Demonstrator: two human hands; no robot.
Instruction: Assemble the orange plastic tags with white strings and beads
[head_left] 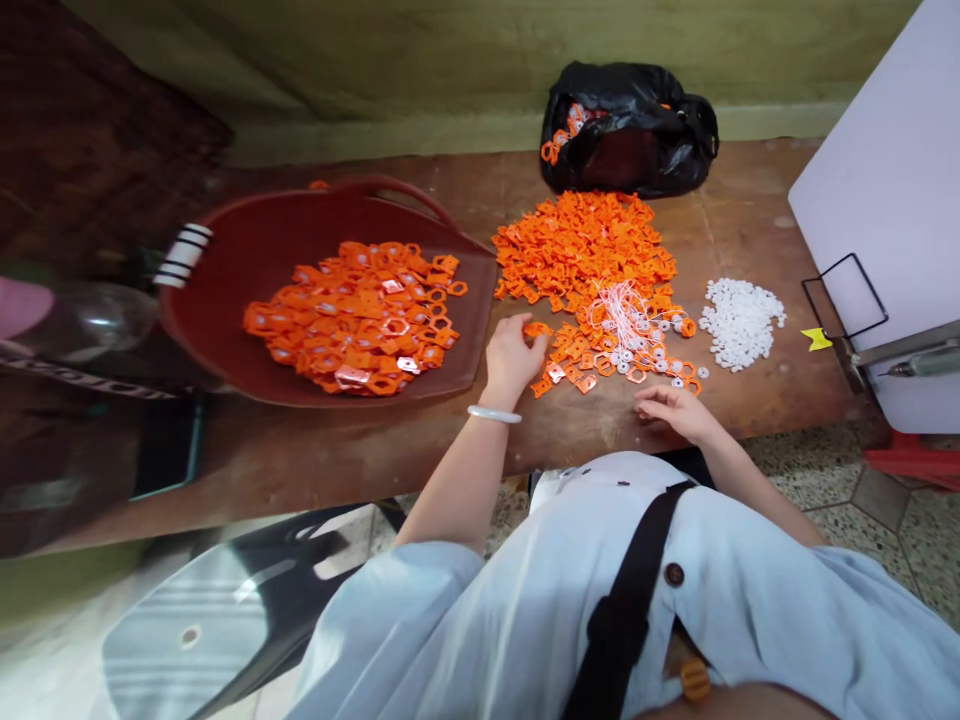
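Beside the red-brown basin, my left hand (511,358) is closed, with an orange plastic piece (537,329) at its fingertips. My right hand (673,410) hovers low over the table's near edge, its fingers drawn together; anything between them is too small to make out. Between and beyond both hands lie loose orange pieces (576,346), some with shiny faces. White strings (624,312) lie bundled on them, with white discs (660,352) around. A big heap of orange plastic parts (585,240) spreads behind, and a pile of small white pieces (741,322) sits to the right.
The basin (217,345) at left holds many orange pieces (367,320). A black plastic bag (637,125) with orange parts stands against the wall. A white panel (885,200) with a wire loop borders the right. A plastic chair (187,630) stands below the wooden table (300,455).
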